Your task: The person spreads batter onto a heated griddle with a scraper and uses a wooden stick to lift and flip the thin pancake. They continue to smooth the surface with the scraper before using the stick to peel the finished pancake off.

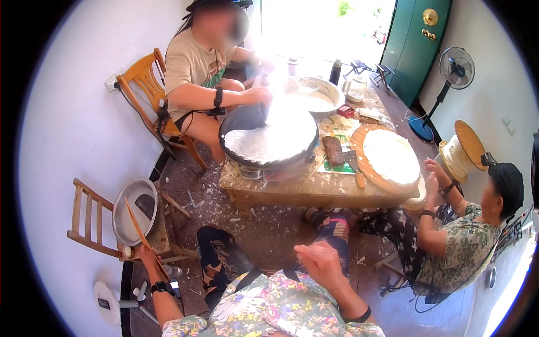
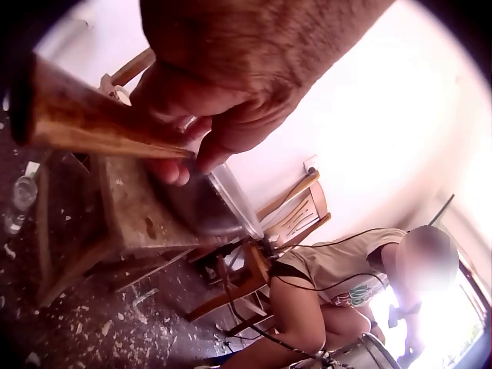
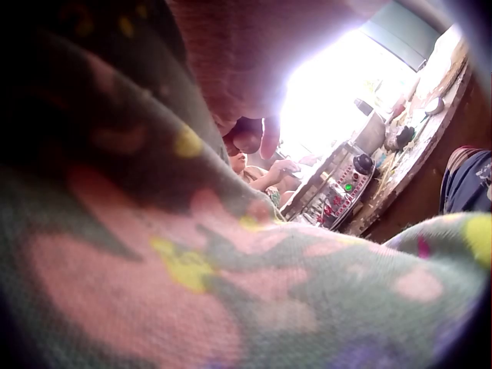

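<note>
My left hand (image 1: 149,257) grips a long, thin wooden stick (image 1: 135,219) low on its length. The stick's upper part crosses over a metal basin (image 1: 124,223), with a dark object (image 1: 146,205) inside it. In the left wrist view the thumb and fingers of that hand (image 2: 231,84) close round the wooden stick (image 2: 92,127), and the basin (image 2: 219,204) lies behind. My right hand (image 1: 323,264) hovers in front of my flowered shirt with loosely bent fingers and nothing seen in them. Flowered cloth covers much of the right wrist view beneath that hand (image 3: 246,77).
A wooden chair (image 1: 87,213) stands by the basin. Ahead, a low table (image 1: 314,194) bears a round griddle (image 1: 241,118) with white batter, and a board (image 1: 359,140) with white flat sheets. One person (image 1: 196,67) sits behind the griddle, another (image 1: 466,241) at the right.
</note>
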`<state>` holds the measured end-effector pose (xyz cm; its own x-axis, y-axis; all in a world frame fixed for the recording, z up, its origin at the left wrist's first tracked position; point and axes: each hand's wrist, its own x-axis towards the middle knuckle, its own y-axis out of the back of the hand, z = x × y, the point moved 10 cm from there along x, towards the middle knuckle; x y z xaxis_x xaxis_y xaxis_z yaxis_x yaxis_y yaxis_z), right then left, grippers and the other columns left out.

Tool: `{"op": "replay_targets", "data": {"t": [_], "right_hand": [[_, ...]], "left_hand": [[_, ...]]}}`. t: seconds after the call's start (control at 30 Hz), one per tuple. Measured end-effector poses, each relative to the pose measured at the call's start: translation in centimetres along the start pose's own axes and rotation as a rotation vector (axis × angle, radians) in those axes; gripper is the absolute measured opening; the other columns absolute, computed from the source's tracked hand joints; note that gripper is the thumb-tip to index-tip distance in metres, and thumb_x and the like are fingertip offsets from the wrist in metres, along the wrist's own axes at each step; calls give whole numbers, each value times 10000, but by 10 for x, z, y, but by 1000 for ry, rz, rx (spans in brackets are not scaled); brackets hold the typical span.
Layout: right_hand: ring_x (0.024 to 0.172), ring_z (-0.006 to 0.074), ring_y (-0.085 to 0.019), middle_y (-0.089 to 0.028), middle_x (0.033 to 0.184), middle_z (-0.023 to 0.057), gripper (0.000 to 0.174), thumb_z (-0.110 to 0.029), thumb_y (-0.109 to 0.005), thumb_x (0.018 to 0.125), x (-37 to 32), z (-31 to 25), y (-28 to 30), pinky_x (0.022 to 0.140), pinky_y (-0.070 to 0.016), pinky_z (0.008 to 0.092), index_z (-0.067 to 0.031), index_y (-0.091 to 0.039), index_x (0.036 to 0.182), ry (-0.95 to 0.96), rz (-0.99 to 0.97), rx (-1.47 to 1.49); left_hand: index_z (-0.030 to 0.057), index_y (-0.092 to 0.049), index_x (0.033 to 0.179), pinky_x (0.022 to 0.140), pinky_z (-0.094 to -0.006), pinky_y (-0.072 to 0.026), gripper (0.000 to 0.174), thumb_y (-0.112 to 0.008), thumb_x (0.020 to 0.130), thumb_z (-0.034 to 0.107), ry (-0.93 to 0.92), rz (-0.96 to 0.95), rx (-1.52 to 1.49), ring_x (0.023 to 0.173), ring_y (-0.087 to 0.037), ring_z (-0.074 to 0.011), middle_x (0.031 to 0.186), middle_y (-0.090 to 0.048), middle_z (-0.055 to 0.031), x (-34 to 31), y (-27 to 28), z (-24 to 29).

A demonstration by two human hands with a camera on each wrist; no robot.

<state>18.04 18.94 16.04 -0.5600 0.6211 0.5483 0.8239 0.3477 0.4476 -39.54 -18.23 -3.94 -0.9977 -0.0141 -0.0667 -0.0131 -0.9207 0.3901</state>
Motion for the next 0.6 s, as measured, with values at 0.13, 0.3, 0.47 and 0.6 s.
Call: {"op": "replay_targets", "data": {"t": [0.13,0.3,0.47,0.6], "right_hand": [[682,284,-635,-687,779,128,211,-7,-722,751,1,7,3,665,-488,348,-15,-703,962,-9,12,20],[682,285,-635,-688,782,132,212,0,-718,749,2,13,6,666,-488,350,-13,-704,960,-21,14,32],[687,284,-637,-689,780,128,207,2,-716,751,5,14,9,668,-489,352,-15,-705,957,-23,3,36],[693,277,-641,-693,776,120,214,6,-713,751,7,16,10,675,-495,351,-18,-708,963,-26,17,43]], "left_hand": [[60,-461,1270,339,-324,-424,382,-529,895,39,25,-28,-39,409,-519,-195,632,-509,-76,-33,-3,1],[60,-494,1240,354,-320,-443,332,-550,912,67,-12,-116,-125,439,-542,-191,664,-548,-79,-59,-8,-6],[57,-522,1181,370,-317,-461,254,-554,932,95,58,-125,-247,459,-543,-181,674,-571,-71,-63,-11,-14],[52,-539,1142,369,-312,-459,219,-561,935,118,89,-122,-326,474,-554,-180,691,-583,-68,-64,-15,-14]]}}
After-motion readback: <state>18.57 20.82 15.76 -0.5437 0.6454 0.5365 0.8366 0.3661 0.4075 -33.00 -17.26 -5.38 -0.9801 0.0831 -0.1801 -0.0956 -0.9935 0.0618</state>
